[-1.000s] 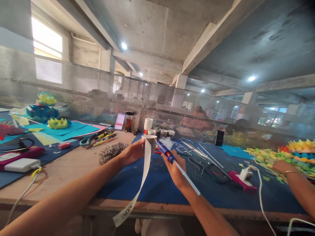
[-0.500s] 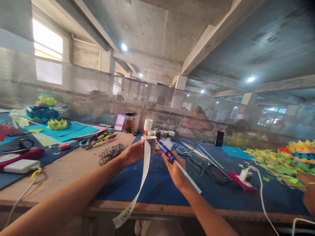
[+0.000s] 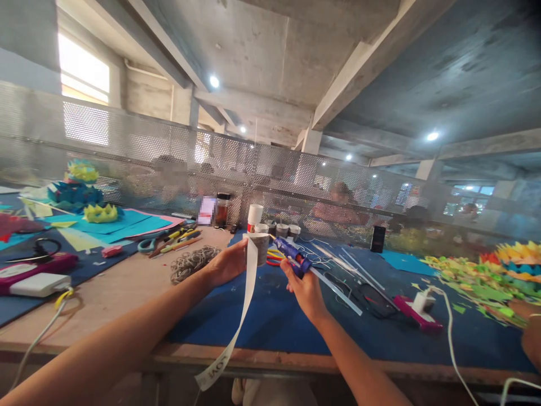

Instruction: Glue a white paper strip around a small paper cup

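My left hand (image 3: 228, 262) is closed round a small grey roll (image 3: 261, 247), held up over the blue mat (image 3: 270, 316). A long white ribbon (image 3: 243, 316) with printed letters hangs from the roll past the table's front edge. In my right hand (image 3: 305, 287) I grip a blue glue gun (image 3: 293, 256) with a clear glue stick (image 3: 338, 292) sticking out behind it. The gun's nozzle points left at the roll, close to it.
Scissors and pens (image 3: 169, 241) lie on coloured paper at the left, next to a coil of cord (image 3: 192, 260). Small jars and a white cup (image 3: 255, 217) stand behind the roll. A charger and cable (image 3: 422, 301) lie at right. Another person's arm (image 3: 528, 332) shows at the right edge.
My right hand has turned the glue gun flatter and shifted it slightly right. The other person's hand at the right has drawn back toward the edge.
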`<state>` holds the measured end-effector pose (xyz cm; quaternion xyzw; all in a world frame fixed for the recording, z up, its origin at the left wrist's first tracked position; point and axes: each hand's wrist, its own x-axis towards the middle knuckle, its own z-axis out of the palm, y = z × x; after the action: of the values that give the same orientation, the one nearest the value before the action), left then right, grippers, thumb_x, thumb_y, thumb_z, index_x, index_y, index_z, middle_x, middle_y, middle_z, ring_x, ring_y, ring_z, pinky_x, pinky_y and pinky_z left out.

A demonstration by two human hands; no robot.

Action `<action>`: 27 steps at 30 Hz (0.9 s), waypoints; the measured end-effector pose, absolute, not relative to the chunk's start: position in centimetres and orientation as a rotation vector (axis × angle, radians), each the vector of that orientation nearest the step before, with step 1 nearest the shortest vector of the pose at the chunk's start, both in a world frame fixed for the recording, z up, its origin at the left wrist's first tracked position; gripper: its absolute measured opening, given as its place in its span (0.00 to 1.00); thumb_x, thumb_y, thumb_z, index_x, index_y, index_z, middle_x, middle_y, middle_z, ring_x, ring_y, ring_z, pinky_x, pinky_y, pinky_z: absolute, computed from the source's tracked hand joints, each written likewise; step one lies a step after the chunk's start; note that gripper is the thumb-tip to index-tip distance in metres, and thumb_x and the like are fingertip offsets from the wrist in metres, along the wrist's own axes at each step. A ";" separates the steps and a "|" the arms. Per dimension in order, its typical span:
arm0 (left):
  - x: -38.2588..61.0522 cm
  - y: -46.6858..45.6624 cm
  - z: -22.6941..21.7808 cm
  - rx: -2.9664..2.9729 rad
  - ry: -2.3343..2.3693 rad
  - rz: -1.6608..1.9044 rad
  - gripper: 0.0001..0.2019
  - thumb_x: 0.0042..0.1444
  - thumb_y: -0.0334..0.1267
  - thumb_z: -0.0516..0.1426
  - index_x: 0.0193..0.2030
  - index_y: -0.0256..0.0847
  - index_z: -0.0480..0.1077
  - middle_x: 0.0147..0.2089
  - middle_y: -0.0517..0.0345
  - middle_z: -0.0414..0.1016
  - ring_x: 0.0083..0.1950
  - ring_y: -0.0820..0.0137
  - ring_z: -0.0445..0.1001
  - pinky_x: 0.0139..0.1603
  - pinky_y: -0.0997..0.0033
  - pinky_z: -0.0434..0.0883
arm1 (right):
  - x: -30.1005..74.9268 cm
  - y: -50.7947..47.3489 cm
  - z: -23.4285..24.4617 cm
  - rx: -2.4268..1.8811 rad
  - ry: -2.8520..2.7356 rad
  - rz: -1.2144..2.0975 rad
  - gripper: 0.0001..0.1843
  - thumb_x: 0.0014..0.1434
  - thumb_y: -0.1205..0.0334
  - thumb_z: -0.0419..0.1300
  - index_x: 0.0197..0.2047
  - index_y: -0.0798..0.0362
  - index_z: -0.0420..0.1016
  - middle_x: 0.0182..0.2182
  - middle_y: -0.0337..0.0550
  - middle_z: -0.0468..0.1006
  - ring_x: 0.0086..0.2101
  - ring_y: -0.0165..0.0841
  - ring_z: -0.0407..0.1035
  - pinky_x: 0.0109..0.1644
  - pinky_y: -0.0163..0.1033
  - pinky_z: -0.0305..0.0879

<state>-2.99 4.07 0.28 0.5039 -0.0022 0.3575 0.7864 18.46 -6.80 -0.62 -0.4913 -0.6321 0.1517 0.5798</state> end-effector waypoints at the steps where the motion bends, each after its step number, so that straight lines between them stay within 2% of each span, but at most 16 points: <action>1: -3.0 4.1 0.3 1.084 -0.006 0.771 0.20 0.66 0.45 0.58 0.58 0.33 0.75 0.51 0.43 0.83 0.51 0.56 0.81 0.58 0.60 0.71 | 18.5 -6.8 -0.6 -1.153 -1.476 0.369 0.26 0.64 0.40 0.60 0.45 0.57 0.81 0.26 0.42 0.79 0.18 0.29 0.67 0.25 0.36 0.71; 5: -3.0 4.1 0.2 1.083 -0.005 0.757 0.20 0.67 0.45 0.56 0.58 0.33 0.75 0.52 0.44 0.82 0.52 0.56 0.80 0.60 0.59 0.70 | 18.7 -6.7 -0.8 -1.174 -1.513 0.362 0.27 0.63 0.39 0.60 0.44 0.57 0.81 0.19 0.37 0.72 0.17 0.30 0.66 0.24 0.36 0.70; 10: -3.0 4.4 -0.1 1.082 0.001 0.744 0.21 0.67 0.46 0.56 0.58 0.33 0.75 0.52 0.44 0.82 0.54 0.54 0.79 0.61 0.58 0.68 | 18.7 -6.5 -1.1 -1.201 -1.532 0.309 0.27 0.63 0.39 0.59 0.43 0.58 0.81 0.15 0.33 0.66 0.16 0.31 0.66 0.23 0.36 0.69; 21: -3.1 4.4 -0.4 1.083 0.037 0.762 0.22 0.68 0.46 0.55 0.61 0.33 0.73 0.55 0.42 0.80 0.57 0.53 0.77 0.62 0.56 0.68 | 18.7 -6.5 -1.2 -1.190 -1.559 0.216 0.28 0.64 0.38 0.58 0.41 0.57 0.80 0.14 0.33 0.66 0.15 0.32 0.67 0.22 0.36 0.68; 27: -3.1 4.9 -0.8 1.137 0.029 0.795 0.21 0.68 0.45 0.54 0.62 0.36 0.72 0.57 0.42 0.79 0.58 0.53 0.77 0.62 0.54 0.68 | 18.6 -6.7 -1.3 -1.194 -1.572 0.166 0.28 0.64 0.38 0.58 0.44 0.57 0.80 0.15 0.35 0.69 0.15 0.33 0.69 0.20 0.35 0.67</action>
<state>-3.13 4.94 -0.80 0.5240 0.0135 0.3665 0.7687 18.55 -6.65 -1.31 -0.5041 -0.6635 0.0702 0.5484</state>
